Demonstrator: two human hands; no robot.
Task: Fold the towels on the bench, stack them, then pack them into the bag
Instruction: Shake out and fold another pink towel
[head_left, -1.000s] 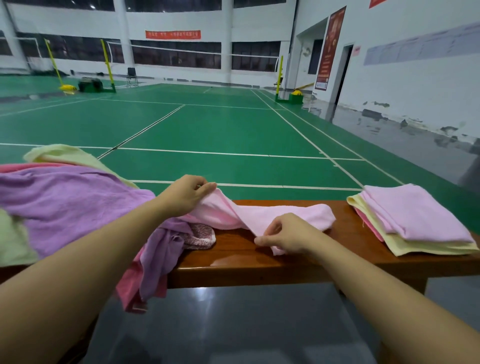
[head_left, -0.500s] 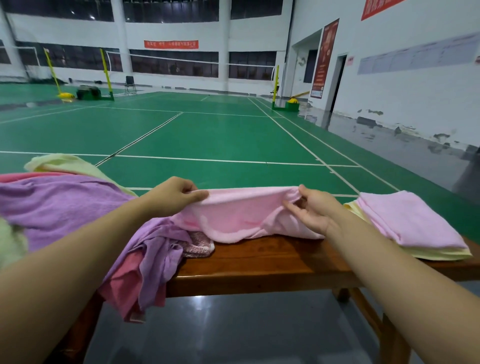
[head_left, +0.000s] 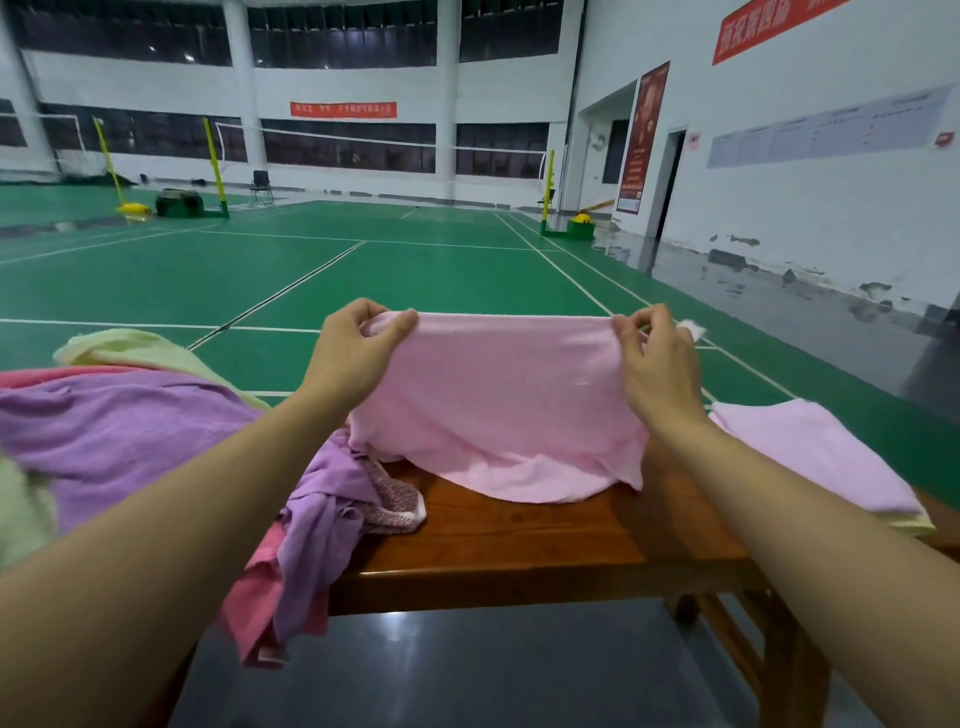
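The pink towel (head_left: 498, 410) is up in the air, stretched wide between both hands and held by its top edge above the wooden bench (head_left: 524, 540) — its lower hem sags down and drapes onto the bench top in soft folds. The left hand (head_left: 358, 348) pinches the towel's upper left corner, thumb in front and fingers curled over the edge. The right hand (head_left: 654, 358) pinches the upper right corner the same way, fingertips bunched on the cloth, with a small white tag or corner poking out just beyond them.

To the right, on the bench, sits the folded stack (head_left: 815, 457) — a pale pink towel on top, a yellow edge peeking out beneath it, partly hidden by the right forearm. To the left lies the unfolded heap: a big purple towel (head_left: 119, 431) spread across the top, a pale yellow-green towel (head_left: 140, 353) behind it, a deeper pink towel (head_left: 260, 587) hanging off the bench's front edge, and a small speckled pink cloth (head_left: 395, 499) lying just beside the held towel's hem.

Beyond the bench stretches the green court floor (head_left: 415, 270) with white lines, yellow net posts (head_left: 213, 161) at the far side, a folding chair (head_left: 261, 186) near the back wall, and a red banner (head_left: 343, 109) above the dark windows. A doorway (head_left: 670, 182) opens in the white wall on the right.
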